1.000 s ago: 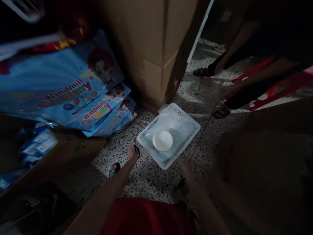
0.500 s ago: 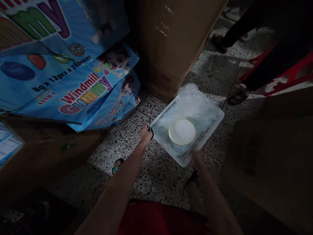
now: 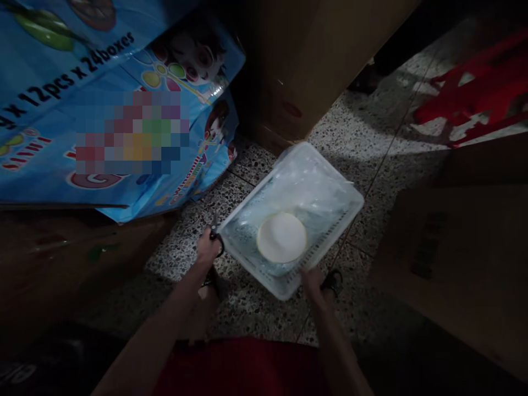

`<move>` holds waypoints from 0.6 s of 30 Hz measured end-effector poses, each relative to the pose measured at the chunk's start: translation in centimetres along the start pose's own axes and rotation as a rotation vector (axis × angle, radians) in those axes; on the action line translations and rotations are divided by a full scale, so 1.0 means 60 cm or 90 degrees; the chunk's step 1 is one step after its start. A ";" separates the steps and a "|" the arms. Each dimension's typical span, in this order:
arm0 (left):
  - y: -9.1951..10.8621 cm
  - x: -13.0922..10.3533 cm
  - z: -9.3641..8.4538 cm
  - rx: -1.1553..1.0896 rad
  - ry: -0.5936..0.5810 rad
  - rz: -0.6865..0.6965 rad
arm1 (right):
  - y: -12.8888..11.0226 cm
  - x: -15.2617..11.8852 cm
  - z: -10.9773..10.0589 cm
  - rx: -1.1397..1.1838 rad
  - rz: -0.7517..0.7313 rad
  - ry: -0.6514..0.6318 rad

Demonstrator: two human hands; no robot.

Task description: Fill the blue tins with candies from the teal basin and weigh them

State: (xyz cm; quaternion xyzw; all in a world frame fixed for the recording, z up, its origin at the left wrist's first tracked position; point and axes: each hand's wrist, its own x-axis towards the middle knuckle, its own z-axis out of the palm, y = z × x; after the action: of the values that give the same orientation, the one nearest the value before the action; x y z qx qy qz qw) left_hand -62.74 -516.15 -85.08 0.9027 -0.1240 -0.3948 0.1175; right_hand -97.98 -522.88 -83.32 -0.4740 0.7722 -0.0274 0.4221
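My left hand (image 3: 208,246) is closed on a pair of scissors (image 3: 214,231) with dark handles, its blades pointing up and away. That hand is at the left corner of a white plastic basket (image 3: 322,243); whether its fingers also grip the rim I cannot tell. On the basket's near right side, my right hand (image 3: 312,281) is closed at the edge, fingers partly hidden behind it. Inside the basket rests a round white bowl-like item (image 3: 281,237) with a yellowish rim. Behind it in the basket lies crumpled clear plastic (image 3: 307,179).
Blue printed gummy cartons (image 3: 160,192) are stacked at the left. A tall brown carton (image 3: 284,71) stands beyond the basket, and another brown carton (image 3: 454,258) is at the right. A red plastic object (image 3: 466,93) and a person's dark-clothed leg (image 3: 406,36) are at upper right, over speckled floor (image 3: 355,135).
The basket and both hands have shifted left and slightly lower in view. My feet have changed position. The other person's nearer leg has left the spot by the red object.
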 end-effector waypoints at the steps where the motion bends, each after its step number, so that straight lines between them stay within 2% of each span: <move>1: -0.019 -0.005 -0.017 0.007 0.003 -0.020 | 0.002 -0.026 0.010 -0.005 0.001 -0.020; 3: -0.054 -0.024 -0.052 0.023 0.008 -0.060 | -0.005 -0.076 0.014 -0.020 0.002 -0.054; 5: -0.079 -0.058 -0.086 0.049 0.044 -0.095 | -0.031 -0.116 -0.002 -0.038 -0.006 -0.040; 7: -0.087 -0.104 -0.108 0.058 0.114 -0.120 | -0.082 -0.132 -0.027 -0.084 -0.093 0.031; 8: -0.083 -0.128 -0.109 0.043 0.135 -0.127 | -0.115 -0.129 -0.036 -0.124 -0.182 0.067; 9: -0.073 -0.151 -0.102 0.019 0.140 -0.129 | -0.152 -0.118 -0.042 -0.174 -0.310 0.066; 10: -0.058 -0.170 -0.087 -0.019 0.110 -0.132 | -0.192 -0.101 -0.041 -0.219 -0.450 0.007; 12: -0.017 -0.194 -0.037 -0.071 0.015 -0.101 | -0.267 -0.051 -0.021 -0.372 -0.656 -0.203; 15: 0.034 -0.194 0.042 -0.087 -0.028 -0.100 | -0.347 0.034 0.035 -0.449 -0.728 -0.301; 16: 0.039 -0.191 0.059 -0.085 -0.030 -0.110 | -0.363 0.059 0.053 -0.469 -0.738 -0.316; 18: 0.026 -0.191 0.071 -0.076 -0.024 -0.139 | -0.383 0.102 0.080 -0.546 -0.742 -0.316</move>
State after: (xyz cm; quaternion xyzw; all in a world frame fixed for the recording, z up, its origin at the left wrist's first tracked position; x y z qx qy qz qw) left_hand -73.66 -514.48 -79.57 0.8945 -0.0036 -0.4292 0.1253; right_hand -79.62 -538.40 -80.03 -0.9194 0.2228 0.1638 0.2796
